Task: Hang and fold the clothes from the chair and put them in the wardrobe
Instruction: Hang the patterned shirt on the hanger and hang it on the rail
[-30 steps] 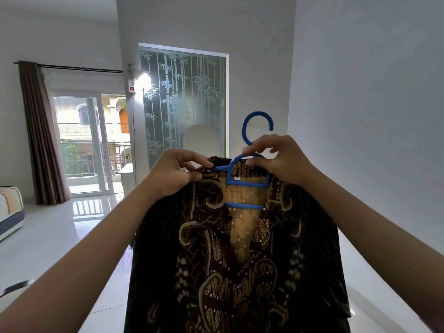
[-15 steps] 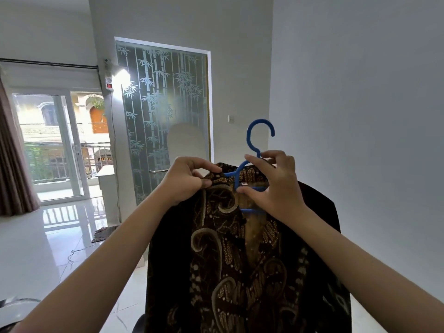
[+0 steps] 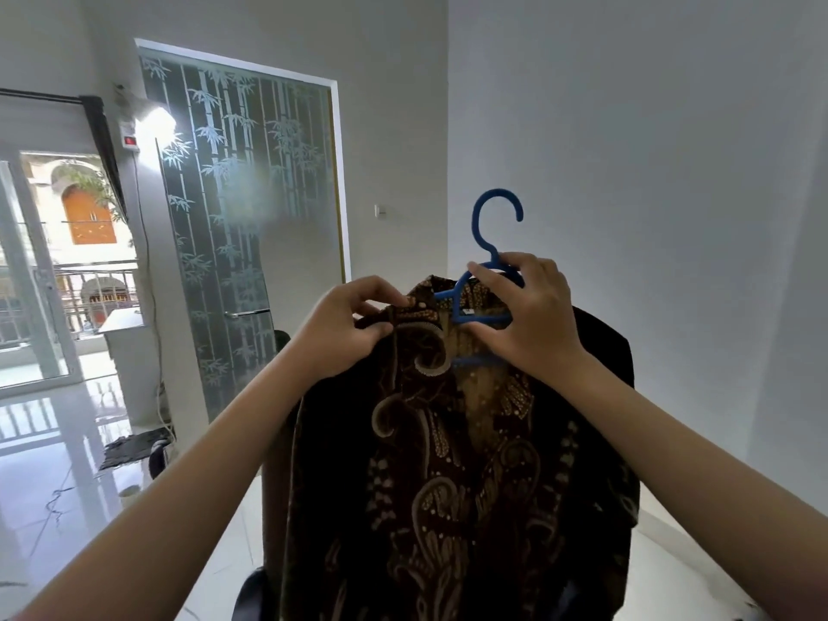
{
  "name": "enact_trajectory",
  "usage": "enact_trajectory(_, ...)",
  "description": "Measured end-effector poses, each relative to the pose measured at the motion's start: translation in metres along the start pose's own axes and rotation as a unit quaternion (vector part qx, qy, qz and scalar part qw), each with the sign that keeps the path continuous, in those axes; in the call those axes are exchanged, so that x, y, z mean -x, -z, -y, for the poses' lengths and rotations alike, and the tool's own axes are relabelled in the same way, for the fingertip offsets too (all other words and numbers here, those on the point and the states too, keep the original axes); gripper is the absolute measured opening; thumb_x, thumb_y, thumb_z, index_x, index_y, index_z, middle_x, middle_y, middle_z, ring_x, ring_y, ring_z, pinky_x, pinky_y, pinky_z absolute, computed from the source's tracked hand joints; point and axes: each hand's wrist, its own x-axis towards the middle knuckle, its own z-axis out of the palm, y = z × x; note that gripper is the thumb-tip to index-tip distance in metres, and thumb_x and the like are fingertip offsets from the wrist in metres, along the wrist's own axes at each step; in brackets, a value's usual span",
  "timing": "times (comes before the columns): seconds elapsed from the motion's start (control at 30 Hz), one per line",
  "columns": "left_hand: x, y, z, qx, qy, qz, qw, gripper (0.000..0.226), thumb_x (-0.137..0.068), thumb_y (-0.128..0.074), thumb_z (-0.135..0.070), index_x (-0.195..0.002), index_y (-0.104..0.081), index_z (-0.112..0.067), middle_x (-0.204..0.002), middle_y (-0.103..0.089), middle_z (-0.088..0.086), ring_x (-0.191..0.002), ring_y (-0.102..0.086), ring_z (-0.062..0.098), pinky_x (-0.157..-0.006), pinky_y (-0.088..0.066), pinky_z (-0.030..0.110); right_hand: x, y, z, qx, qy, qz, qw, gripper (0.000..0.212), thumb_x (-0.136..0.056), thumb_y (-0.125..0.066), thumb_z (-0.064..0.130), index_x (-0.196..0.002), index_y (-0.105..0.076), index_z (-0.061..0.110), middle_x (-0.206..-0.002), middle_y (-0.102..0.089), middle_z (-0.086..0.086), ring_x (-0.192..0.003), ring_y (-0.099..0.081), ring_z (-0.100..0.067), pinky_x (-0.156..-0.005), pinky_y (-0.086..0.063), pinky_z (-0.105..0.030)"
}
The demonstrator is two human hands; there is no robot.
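Head view: left hand (image 3: 347, 327) pinching collar of dark swirl-patterned batik shirt (image 3: 448, 463); right hand (image 3: 528, 324) gripping blue plastic hanger (image 3: 481, 271), curved hook standing upright.

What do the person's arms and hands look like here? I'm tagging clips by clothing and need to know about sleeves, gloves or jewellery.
Both forearms are bare as far as the frame shows; no sleeve edge is in view. The left hand and right hand wear no gloves. No watch, bracelet or ring shows on the wrists or fingers.
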Motion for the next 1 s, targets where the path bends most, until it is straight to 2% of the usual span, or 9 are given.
enact_trajectory(0.17,0.028,0.018,-0.012,0.051,0.047,-0.012,0.998,0.032,-0.080,-0.069,0.003,-0.073,-0.072,-0.028,-0.080,-0.071,-0.008,-0.083,-0.069,0.019,-0.077,-0.055,0.026,0.002,0.046,-0.015,0.018,-0.034,0.002,0.999,0.064,-0.068,-0.076,0.038,-0.127,-0.060,0.020,-0.118,-0.056,-0.014,-0.104,-0.051,-0.033,-0.081,-0.048,-0.045)
enact_trajectory(0.33,0.057,0.020,-0.044,0.110,0.064,0.006,0.992,0.021,-0.079,-0.070,0.003,-0.081,-0.075,-0.016,-0.083,-0.073,0.005,-0.084,-0.068,0.034,-0.083,-0.057,0.031,0.019,0.103,-0.015,0.059,-0.036,-0.006,0.998,0.067,-0.065,-0.081,0.037,-0.126,-0.061,0.021,-0.118,-0.058,-0.012,-0.103,-0.044,-0.030,-0.078,-0.044,-0.043)
enact_trajectory(0.5,0.088,0.012,-0.086,0.104,0.027,0.068,0.992,0.025,-0.085,-0.060,0.009,-0.084,-0.072,-0.014,-0.083,-0.073,-0.007,-0.086,-0.069,0.011,-0.078,-0.050,0.014,0.044,0.152,0.002,0.068,-0.054,-0.007,0.996,0.066,-0.066,-0.081,0.026,-0.128,-0.059,0.019,-0.122,-0.055,-0.014,-0.098,-0.048,-0.031,-0.078,-0.043,-0.044)
enact_trajectory(0.57,0.101,0.014,-0.098,0.115,0.024,0.097,0.988,0.026,-0.087,-0.056,0.009,-0.088,-0.072,-0.012,-0.087,-0.074,-0.008,-0.089,-0.068,0.004,-0.078,-0.049,0.011,0.054,0.169,0.013,0.043,-0.065,-0.011,0.997,0.064,-0.066,-0.083,0.020,-0.127,-0.061,0.016,-0.112,-0.054,-0.016,-0.089,-0.054,-0.031,-0.077,-0.047,-0.045)
enact_trajectory(0.67,0.118,0.020,-0.110,0.123,0.021,0.137,0.983,0.026,-0.090,-0.053,0.008,-0.095,-0.071,-0.010,-0.093,-0.074,-0.009,-0.093,-0.067,0.004,-0.080,-0.050,0.014,0.068,0.189,0.030,0.015,-0.076,0.014,0.997,0.061,-0.070,-0.079,0.010,-0.128,-0.060,0.014,-0.091,-0.060,-0.010,-0.080,-0.058,-0.028,-0.073,-0.049,-0.044)
enact_trajectory(0.77,0.128,0.026,-0.116,0.121,0.011,0.165,0.979,0.028,-0.091,-0.051,0.007,-0.097,-0.070,-0.012,-0.098,-0.073,-0.007,-0.096,-0.067,0.006,-0.084,-0.051,0.017,0.076,0.206,0.046,-0.002,-0.081,0.056,0.995,0.065,-0.073,-0.074,0.004,-0.134,-0.054,0.015,-0.088,-0.067,-0.007,-0.079,-0.061,-0.026,-0.076,-0.050,-0.040)
enact_trajectory(0.87,0.133,0.031,-0.119,0.135,0.000,0.177,0.975,0.029,-0.092,-0.049,0.008,-0.096,-0.070,-0.012,-0.089,-0.073,-0.013,-0.085,-0.067,0.000,-0.076,-0.049,0.012,0.081,0.225,0.065,-0.120,-0.145,0.086,0.978,0.064,-0.079,-0.065,-0.004,-0.135,-0.051,0.023,-0.093,-0.063,0.008,-0.086,-0.060,-0.012,-0.086,-0.049,-0.026)
enact_trajectory(0.93,0.135,0.034,-0.117,0.163,0.001,0.179,0.970,0.027,-0.092,-0.048,0.009,-0.096,-0.069,-0.008,-0.076,-0.072,-0.014,-0.072,-0.066,-0.001,-0.068,-0.049,0.011,0.080,0.240,0.076,-0.171,-0.192,0.124,0.958,0.064,-0.080,-0.062,-0.008,-0.132,-0.052,0.027,-0.088,-0.057,0.014,-0.086,-0.056,-0.003,-0.086,-0.045,-0.017)
enact_trajectory(1.0,0.139,0.037,-0.114,0.195,0.007,0.175,0.965,0.025,-0.092,-0.048,0.010,-0.095,-0.068,-0.005,-0.069,-0.070,-0.014,-0.062,-0.063,-0.002,-0.060,-0.047,0.009,0.080,0.252,0.089,-0.207,-0.223,0.154,0.940,0.061,-0.080,-0.062,-0.009,-0.130,-0.054,0.025,-0.087,-0.056,0.008,-0.081,-0.055,-0.007,-0.083,-0.048,-0.021)
